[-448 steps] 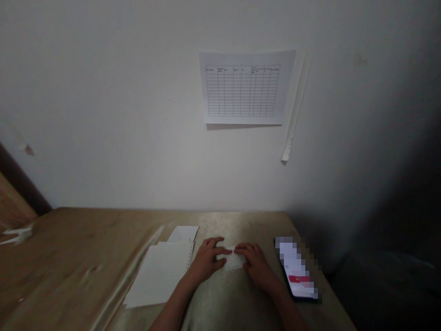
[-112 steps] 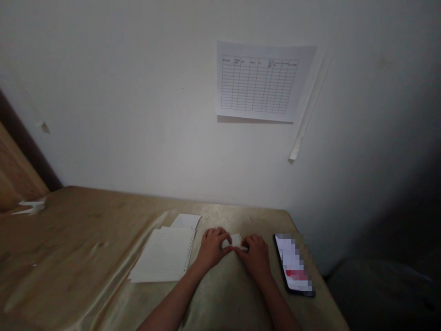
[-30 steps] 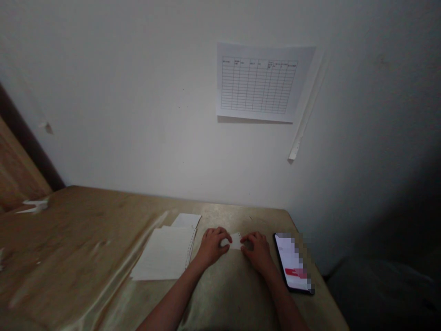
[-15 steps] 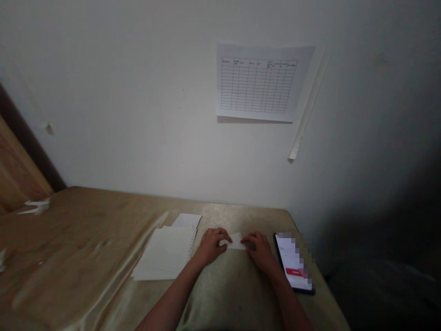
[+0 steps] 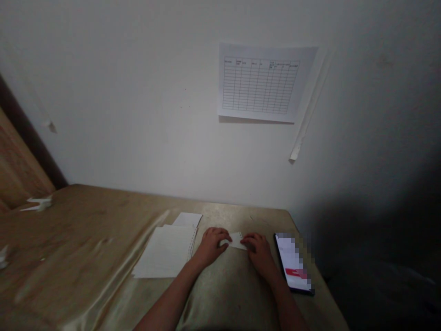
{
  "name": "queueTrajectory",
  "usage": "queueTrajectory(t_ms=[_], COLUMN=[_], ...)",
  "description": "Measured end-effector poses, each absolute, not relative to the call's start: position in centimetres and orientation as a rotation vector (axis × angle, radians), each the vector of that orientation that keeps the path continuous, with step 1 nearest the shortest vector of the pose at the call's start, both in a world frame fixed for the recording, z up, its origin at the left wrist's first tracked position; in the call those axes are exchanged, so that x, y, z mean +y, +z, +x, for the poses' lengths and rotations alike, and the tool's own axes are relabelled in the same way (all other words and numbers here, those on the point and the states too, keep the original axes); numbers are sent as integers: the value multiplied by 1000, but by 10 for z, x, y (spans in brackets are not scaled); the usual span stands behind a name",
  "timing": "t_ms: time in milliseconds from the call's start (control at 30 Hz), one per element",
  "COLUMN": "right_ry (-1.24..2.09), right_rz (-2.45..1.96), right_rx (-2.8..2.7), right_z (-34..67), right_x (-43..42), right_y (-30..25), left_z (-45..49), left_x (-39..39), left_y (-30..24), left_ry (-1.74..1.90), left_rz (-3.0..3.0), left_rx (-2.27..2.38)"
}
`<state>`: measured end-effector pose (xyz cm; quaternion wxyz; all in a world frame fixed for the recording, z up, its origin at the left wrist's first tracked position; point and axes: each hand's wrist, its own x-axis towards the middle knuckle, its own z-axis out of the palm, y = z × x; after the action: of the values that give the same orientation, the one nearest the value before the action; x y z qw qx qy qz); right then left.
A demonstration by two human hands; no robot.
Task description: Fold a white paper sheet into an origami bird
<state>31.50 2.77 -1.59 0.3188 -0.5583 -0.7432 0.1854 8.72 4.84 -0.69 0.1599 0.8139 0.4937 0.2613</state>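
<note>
Fingers (image 5: 228,238) of left hand (image 5: 211,245) and right hand (image 5: 259,248) touch the small paper's (image 5: 237,240) opposite sides (whether clamped, I cannot tell).

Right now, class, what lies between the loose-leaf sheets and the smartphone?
The head view shows the left hand, a small hole-edged paper and the right hand.

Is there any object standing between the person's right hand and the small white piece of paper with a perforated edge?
No, nothing visible: the right hand is at the right edge of the small white piece of paper. The black-edged rectangular phone lies to that hand's right.
</note>
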Motion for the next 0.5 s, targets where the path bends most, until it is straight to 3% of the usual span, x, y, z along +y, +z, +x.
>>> queueTrajectory(t_ms=[500], right_ry=[449], right_rz=[-1517], right_rx=[-1958], right_z=[310], right_x=[24], right_y=[-9], left_z=[86], left_x=[51], left_y=[-7], left_ry=[753], left_rz=[2327], left_rx=[1404])
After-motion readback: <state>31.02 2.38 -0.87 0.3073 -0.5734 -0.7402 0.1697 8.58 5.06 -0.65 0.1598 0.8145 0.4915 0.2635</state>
